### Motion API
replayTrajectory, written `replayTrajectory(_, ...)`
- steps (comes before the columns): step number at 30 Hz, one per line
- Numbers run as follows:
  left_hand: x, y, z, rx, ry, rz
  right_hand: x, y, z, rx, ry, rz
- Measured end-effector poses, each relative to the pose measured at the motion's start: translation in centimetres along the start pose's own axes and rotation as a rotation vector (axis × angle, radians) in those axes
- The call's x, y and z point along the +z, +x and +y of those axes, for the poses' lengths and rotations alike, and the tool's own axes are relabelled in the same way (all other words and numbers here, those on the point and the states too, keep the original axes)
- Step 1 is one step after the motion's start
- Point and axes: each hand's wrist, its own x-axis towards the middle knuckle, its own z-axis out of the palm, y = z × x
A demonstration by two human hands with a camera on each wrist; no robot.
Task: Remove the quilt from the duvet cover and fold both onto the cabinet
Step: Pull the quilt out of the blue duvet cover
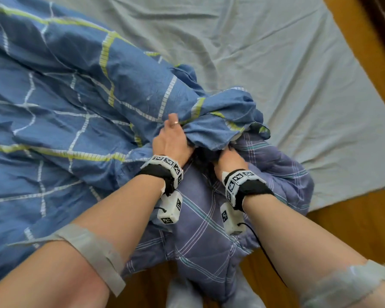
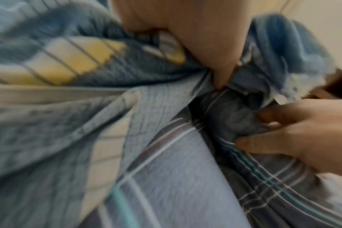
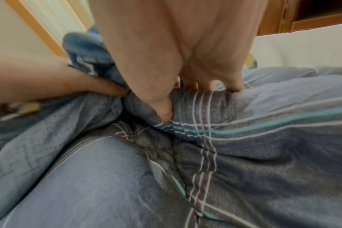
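Note:
A blue duvet cover (image 1: pixel 71 103) with yellow and white grid lines lies crumpled over the left of the bed. A purple-blue plaid quilt (image 1: pixel 200 230) sticks out of its opening toward me and hangs over the bed's near edge. My left hand (image 1: pixel 172 136) grips the bunched rim of the duvet cover (image 2: pixel 72 61) at the opening. My right hand (image 1: pixel 228 157) reaches into the opening, its fingers partly hidden under the cover's rim. In the right wrist view its thumb and fingers pinch a fold of the quilt (image 3: pixel 195 108).
A pale grey-blue sheet (image 1: pixel 265 52) covers the mattress at the right and back. A wooden bed frame (image 1: pixel 365 36) and wood surface (image 1: pixel 347 218) border the bed on the right and near side. Wooden furniture (image 3: pixel 303 18) stands beyond the bed.

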Motion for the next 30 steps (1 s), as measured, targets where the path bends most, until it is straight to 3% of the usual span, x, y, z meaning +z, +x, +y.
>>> replayTrajectory(2,-0.3,0.9,1.1,0.299,0.134,0.314,0.1,0.2,-0.2,-0.021,0.014,0.032)
replayTrajectory(4,-1.2,2.4,2.6,0.592,0.221,0.445,-0.1,0.0,0.1,-0.066,0.009,0.06)
replayTrajectory(6,-1.8,3.5,3.7,0.932,0.305,0.413,-0.4,-0.6,0.7,-0.095,0.013,0.061)
replayTrajectory(8,-1.9,3.7,3.9,1.094,0.534,0.148,-1.0,-1.3,1.4,-0.115,0.023,0.067)
replayTrajectory(10,-2.3,3.9,3.5,0.902,0.72,-0.182,-1.4,-2.2,1.9,-0.137,0.034,0.081)
replayTrajectory(11,-2.7,3.9,3.6,0.795,0.754,-0.246,-1.5,-2.6,2.1,-0.151,0.034,0.09)
replayTrajectory(13,-3.1,3.5,4.3,0.712,0.824,-0.289,-1.7,-3.5,2.7,-0.177,0.04,0.125)
replayTrajectory(17,-2.5,2.5,5.0,0.736,0.918,-0.259,-2.3,-4.6,4.6,-0.218,0.034,0.205)
replayTrajectory(21,-2.8,1.3,5.8,0.991,0.952,-0.203,-2.8,-5.4,5.8,-0.24,0.005,0.223)
replayTrajectory(26,-2.8,0.7,6.9,0.628,0.826,-0.161,-3.8,-6.3,7.1,-0.296,-0.011,0.284)
replayTrajectory(30,-4.3,1.3,6.7,0.435,0.832,-0.167,-6.3,-7.5,10.4,-0.275,-0.026,0.312)
